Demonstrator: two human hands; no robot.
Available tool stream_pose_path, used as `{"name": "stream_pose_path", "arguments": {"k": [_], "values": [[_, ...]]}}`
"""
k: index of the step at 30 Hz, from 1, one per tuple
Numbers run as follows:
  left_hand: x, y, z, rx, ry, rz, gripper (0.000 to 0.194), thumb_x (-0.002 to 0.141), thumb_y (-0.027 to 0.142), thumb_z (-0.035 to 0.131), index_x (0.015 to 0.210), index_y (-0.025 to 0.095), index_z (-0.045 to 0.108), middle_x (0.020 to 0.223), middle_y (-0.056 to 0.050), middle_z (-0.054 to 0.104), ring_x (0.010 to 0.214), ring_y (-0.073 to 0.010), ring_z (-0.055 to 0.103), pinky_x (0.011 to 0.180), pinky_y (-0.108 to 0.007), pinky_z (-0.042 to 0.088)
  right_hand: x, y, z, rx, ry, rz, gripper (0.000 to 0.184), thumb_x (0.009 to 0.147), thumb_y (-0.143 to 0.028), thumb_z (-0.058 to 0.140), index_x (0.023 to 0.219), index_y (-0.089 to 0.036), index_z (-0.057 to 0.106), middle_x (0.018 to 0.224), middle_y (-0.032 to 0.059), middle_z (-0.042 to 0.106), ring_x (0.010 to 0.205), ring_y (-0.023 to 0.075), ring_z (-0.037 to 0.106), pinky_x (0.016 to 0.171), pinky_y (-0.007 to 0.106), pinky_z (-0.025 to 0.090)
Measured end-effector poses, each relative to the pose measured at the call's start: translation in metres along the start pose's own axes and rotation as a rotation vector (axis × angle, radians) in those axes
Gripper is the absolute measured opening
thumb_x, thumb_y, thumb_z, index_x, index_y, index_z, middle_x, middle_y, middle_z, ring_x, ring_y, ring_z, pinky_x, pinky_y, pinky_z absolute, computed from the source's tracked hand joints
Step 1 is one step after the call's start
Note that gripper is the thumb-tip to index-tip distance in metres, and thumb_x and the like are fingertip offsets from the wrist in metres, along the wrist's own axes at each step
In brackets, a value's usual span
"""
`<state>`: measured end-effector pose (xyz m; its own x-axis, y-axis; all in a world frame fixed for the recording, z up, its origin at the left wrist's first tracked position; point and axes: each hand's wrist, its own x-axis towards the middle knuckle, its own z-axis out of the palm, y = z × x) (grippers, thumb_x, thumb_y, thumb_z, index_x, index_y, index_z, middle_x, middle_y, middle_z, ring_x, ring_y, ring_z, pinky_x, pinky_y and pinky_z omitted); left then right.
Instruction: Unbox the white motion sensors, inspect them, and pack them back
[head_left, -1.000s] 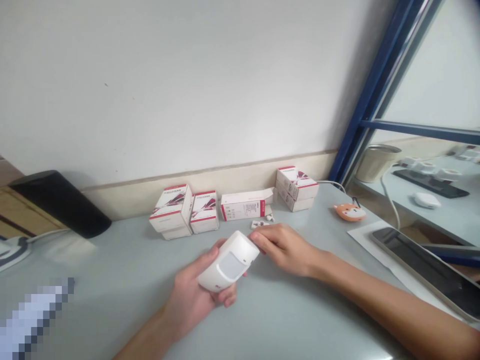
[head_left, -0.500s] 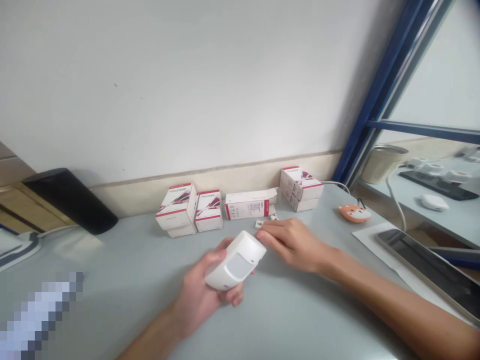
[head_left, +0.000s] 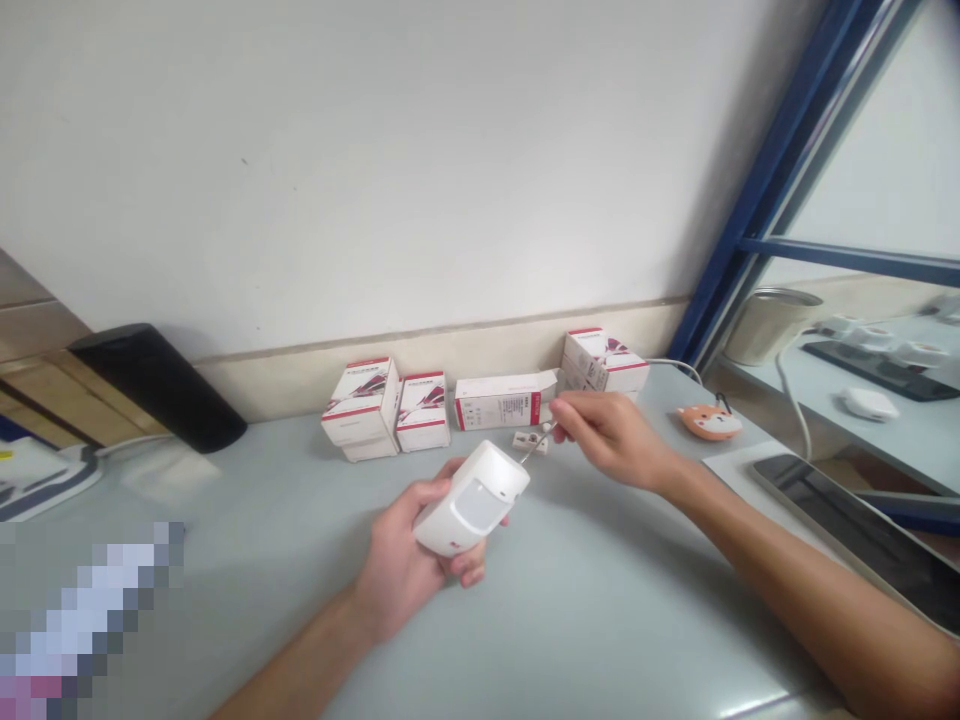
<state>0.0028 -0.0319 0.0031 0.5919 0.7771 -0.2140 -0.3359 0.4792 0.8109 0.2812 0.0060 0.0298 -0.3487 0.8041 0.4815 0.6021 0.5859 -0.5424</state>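
Observation:
My left hand [head_left: 401, 560] is wrapped round a white sensor housing [head_left: 472, 498], held tilted above the grey table [head_left: 247, 540]. My right hand [head_left: 611, 435] is pinched on a thin wire-like piece [head_left: 534, 446] that runs down to the housing's top end. Just behind that end lies a small white part [head_left: 531, 440] on the table.
Several red-and-white boxes [head_left: 424, 410] line the wall, one open box [head_left: 501, 400] lying on its side. A black cylinder [head_left: 161, 385] lies at left. An orange animal-shaped item [head_left: 709, 422] and a tablet [head_left: 847, 520] on white paper are at right, beside a blue frame [head_left: 757, 200].
My right hand has lifted off the housing's top end and drawn back up and to the right, with a thin piece now showing between its fingers and the housing.

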Motion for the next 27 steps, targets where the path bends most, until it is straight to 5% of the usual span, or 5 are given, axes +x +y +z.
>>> {"name": "stream_pose_path", "arguments": {"k": [8,13,22,27], "values": [[0.002,0.004,-0.006,0.024,0.001,-0.02,0.036,0.097,0.043,0.045,0.117,0.016,0.058,0.096,-0.015,0.071,0.051,-0.0124,0.044,0.057,-0.033,0.037,0.005,0.025,-0.037,-0.135,0.308,0.104,0.059,0.109,-0.056,0.037,0.067,-0.021,0.058,0.057,-0.0004,0.057,0.053,0.0141,0.051,0.057,0.029,0.038],[0.001,0.007,-0.008,0.034,-0.009,-0.022,0.04,0.098,0.043,0.043,0.121,0.014,0.06,0.097,-0.016,0.072,0.052,-0.0117,0.043,0.057,-0.033,0.037,0.004,0.04,-0.058,-0.173,0.528,0.171,0.062,0.106,-0.065,0.039,0.066,-0.022,0.059,0.064,0.0038,0.065,0.059,0.0174,0.058,0.06,0.031,0.043],[-0.001,0.007,-0.007,-0.026,-0.041,-0.007,0.039,0.092,0.041,0.05,0.121,0.015,0.056,0.098,-0.017,0.072,0.056,-0.0147,0.049,0.064,-0.035,0.037,0.01,0.04,-0.043,0.185,0.57,0.26,0.051,0.098,-0.068,0.054,0.086,-0.021,0.072,0.066,0.0012,0.057,0.054,0.0139,0.05,0.049,0.027,0.037],[-0.002,0.007,-0.006,-0.006,-0.036,-0.025,0.037,0.092,0.041,0.048,0.12,0.017,0.056,0.097,-0.014,0.07,0.057,-0.0156,0.049,0.065,-0.037,0.037,0.014,0.035,-0.037,0.4,0.597,0.317,0.047,0.093,-0.065,0.066,0.078,-0.021,0.067,0.065,-0.0002,0.056,0.049,0.0101,0.042,0.044,0.025,0.03]]}}
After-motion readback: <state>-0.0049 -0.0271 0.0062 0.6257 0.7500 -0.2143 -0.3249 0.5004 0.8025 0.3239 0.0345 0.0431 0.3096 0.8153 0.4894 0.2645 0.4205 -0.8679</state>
